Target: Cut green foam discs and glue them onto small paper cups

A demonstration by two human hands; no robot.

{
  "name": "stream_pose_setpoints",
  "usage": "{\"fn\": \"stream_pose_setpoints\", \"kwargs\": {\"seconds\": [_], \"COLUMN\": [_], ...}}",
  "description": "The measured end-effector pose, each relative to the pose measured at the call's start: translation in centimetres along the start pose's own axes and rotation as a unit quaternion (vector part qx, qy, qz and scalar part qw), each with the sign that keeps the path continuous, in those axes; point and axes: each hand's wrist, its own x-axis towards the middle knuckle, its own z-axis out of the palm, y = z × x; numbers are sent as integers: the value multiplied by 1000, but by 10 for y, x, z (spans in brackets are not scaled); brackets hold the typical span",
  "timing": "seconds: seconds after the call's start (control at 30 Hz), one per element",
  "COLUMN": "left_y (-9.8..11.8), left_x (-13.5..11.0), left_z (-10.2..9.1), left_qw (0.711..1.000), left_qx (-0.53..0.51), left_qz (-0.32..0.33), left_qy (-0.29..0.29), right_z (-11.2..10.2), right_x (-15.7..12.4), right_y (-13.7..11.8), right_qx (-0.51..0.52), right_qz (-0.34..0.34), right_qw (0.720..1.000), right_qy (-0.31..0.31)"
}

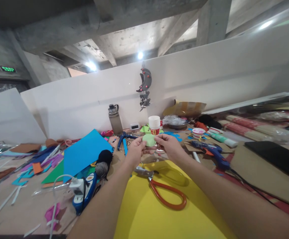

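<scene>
A light green paper circle [149, 140] is held up between my two hands, above the table. My left hand [136, 150] pinches its left edge, and my right hand [166, 143] grips its right edge. Below them, scissors with orange handles [169, 196] lie on a large yellow sheet [144, 215]; one handle loop reaches towards me. Just behind the circle stands a stack of white and red paper cups [154, 123]. Brighter green paper scraps [145, 128] lie beside the cups.
A blue hot glue gun [217, 156] and a black flat object [276, 159] lie right. Left are a blue sheet [85, 152], yarn balls [104, 162] and a power strip [86, 192] with a cable. A bottle [115, 121] stands at the back, near a hanging moon decoration [145, 81].
</scene>
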Motion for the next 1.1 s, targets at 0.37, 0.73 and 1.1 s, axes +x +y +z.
{"fn": "stream_pose_setpoints", "kwargs": {"seconds": [0.37, 0.73, 1.1], "left_y": [-2, -6, 4], "left_x": [-4, 4, 0], "left_z": [-15, -24, -23], "left_qw": [917, 823, 883], "left_qx": [377, 565, 463], "left_qz": [-129, 54, -56], "left_qy": [18, 7, 49], "right_z": [-13, -4, -2], "right_x": [2, -3, -5], "right_y": [-9, -8, -4], "right_qx": [-10, -43, -36], "right_qz": [32, 28, 19], "right_qw": [991, 995, 997], "right_qy": [131, 86, 59]}}
